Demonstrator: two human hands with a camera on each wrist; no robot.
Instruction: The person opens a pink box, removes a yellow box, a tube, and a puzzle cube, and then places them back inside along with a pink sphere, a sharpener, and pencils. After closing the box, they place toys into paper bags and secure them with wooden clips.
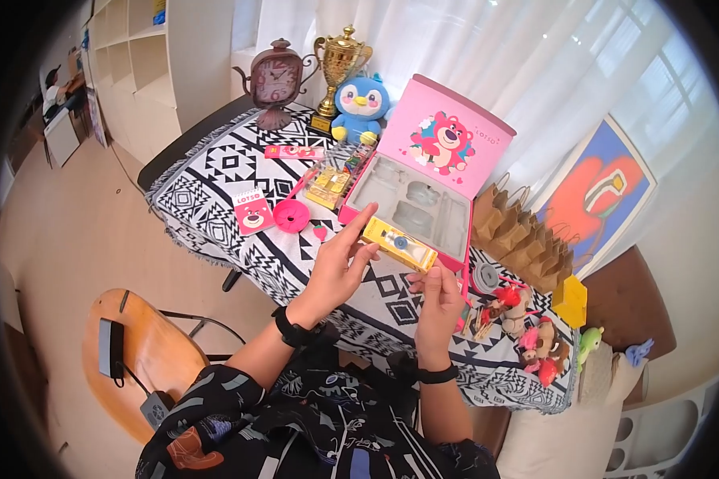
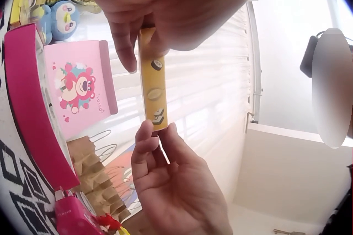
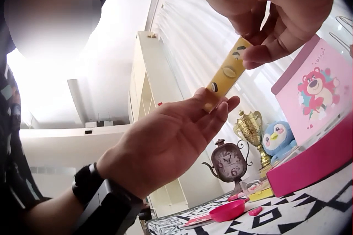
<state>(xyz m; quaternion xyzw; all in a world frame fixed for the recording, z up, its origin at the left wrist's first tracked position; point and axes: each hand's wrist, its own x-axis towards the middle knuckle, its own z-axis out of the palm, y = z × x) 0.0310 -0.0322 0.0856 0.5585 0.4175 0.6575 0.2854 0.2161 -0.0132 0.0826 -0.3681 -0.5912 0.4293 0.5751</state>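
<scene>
Both hands hold a slim yellow box (image 1: 410,254) in front of the body, one at each end. My left hand (image 1: 337,270) pinches its left end between thumb and fingers, the index finger extended upward. Thumb and fingertips of my right hand (image 1: 439,307) grip the opposite end. A window or picture with a blue round shape shows on the box's upper face; small food drawings run along the yellow side (image 2: 154,94) in the left wrist view. Behind the hands stands a pink gift box, its bear-printed lid (image 1: 478,152) raised over a pale moulded tray (image 1: 379,194).
A patterned cloth (image 1: 208,164) covers the table. At the back are a clock (image 1: 276,80), a gold trophy (image 1: 342,64) and a blue penguin plush (image 1: 361,104). Paper bags (image 1: 519,235), plush toys (image 1: 543,347) and a yellow block (image 1: 570,302) lie right; a pink round dish (image 1: 291,215) lies left.
</scene>
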